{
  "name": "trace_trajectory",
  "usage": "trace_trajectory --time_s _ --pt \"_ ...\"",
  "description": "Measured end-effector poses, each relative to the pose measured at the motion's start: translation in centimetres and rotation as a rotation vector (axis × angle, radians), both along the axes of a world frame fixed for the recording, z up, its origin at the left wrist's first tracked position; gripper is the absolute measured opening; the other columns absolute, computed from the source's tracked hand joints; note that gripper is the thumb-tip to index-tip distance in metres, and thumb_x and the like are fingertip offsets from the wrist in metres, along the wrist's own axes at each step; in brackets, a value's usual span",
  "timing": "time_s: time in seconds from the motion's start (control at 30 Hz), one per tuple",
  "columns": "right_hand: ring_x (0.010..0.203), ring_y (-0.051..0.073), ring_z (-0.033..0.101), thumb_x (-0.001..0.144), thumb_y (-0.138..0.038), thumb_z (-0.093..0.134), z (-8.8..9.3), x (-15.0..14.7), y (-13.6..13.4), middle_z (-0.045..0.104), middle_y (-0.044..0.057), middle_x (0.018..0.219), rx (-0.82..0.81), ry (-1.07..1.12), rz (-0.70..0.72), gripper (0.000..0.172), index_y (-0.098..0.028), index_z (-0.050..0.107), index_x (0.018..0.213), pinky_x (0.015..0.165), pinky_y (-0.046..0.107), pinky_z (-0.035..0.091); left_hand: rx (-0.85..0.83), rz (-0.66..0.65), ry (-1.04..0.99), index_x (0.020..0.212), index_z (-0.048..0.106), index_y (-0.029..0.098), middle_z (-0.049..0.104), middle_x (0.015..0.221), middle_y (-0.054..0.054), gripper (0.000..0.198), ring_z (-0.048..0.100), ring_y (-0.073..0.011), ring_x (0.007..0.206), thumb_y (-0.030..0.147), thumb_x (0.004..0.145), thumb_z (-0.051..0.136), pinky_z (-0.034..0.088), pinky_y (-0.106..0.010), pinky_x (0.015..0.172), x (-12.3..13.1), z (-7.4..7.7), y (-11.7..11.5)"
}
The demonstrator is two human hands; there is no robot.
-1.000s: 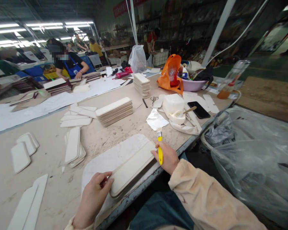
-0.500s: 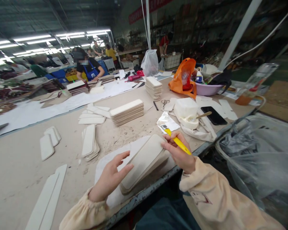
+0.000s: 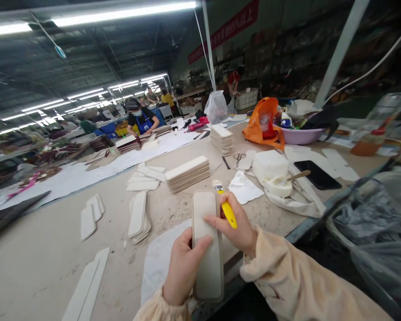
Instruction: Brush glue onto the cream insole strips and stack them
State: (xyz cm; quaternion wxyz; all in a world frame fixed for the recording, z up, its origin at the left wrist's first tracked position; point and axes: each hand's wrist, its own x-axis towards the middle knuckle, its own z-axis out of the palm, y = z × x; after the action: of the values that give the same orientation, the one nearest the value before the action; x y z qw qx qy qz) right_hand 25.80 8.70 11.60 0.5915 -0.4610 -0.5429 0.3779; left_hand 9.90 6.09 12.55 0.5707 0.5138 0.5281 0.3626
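Observation:
Both hands hold a stack of off-white, round-cornered panels point(image 3: 205, 263), turned lengthwise toward me over the table's near edge. My left hand point(image 3: 183, 263) grips its left side, thumb lying on the top panel and fingers hidden beneath. A brush with a yellow handle point(image 3: 229, 215) is tucked in my right hand point(image 3: 237, 225), its pale bristles pointing away from me. That hand also has its thumb on the panel's top face at the right edge. Under and left of the stack, a white sheet point(image 3: 158, 263) lies on the table.
Behind are a neat panel stack point(image 3: 189, 174), a fanned pile point(image 3: 139, 216) and long strips point(image 3: 87, 287). To the right sit a tub of white paste point(image 3: 282, 186) with a stick, a phone point(image 3: 317, 174) and an orange bag point(image 3: 262, 122). A co-worker point(image 3: 141, 118) works farther back.
The panel stack has come off the white sheet and turned lengthwise toward me. My left hand, spread beside it before, now grips it. The brush stays in my right hand.

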Motion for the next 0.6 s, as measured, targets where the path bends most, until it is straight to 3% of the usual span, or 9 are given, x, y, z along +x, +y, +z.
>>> trace_trajectory --time_s 0.13,0.3,0.6 --pt "0.055 0.010 0.041 0.075 -0.032 0.070 -1.1 0.6 0.2 0.040 -0.008 0.067 0.002 0.006 -0.059 0.038 -0.025 0.038 0.093 0.051 0.023 0.034 -0.065 0.039 -0.063 0.102 0.065 0.016 0.069 0.078 -0.004 0.041 0.062 -0.0174 0.066 0.045 0.073 0.071 0.049 -0.025 0.057 1.4 -0.9 -0.6" --pt "0.054 0.010 0.040 0.075 -0.032 0.069 -1.0 2.0 0.9 0.041 -0.008 0.066 -0.012 0.096 -0.086 0.035 -0.024 0.037 0.087 0.051 0.023 0.035 -0.052 0.046 -0.047 0.101 0.064 0.017 0.068 0.078 -0.003 0.041 0.061 -0.0169 0.065 0.046 0.073 0.071 0.048 -0.024 0.056 3.2 -1.5 -0.7" --pt "0.062 0.010 0.046 0.075 -0.034 0.070 -1.1 3.3 1.7 0.046 -0.007 0.072 0.007 0.216 -0.127 0.036 -0.024 0.038 0.087 0.060 0.023 0.042 -0.031 0.053 0.043 0.099 0.065 0.015 0.068 0.078 -0.004 0.042 0.062 -0.0174 0.065 0.048 0.072 0.070 0.048 -0.026 0.056 4.1 -2.7 -0.7"
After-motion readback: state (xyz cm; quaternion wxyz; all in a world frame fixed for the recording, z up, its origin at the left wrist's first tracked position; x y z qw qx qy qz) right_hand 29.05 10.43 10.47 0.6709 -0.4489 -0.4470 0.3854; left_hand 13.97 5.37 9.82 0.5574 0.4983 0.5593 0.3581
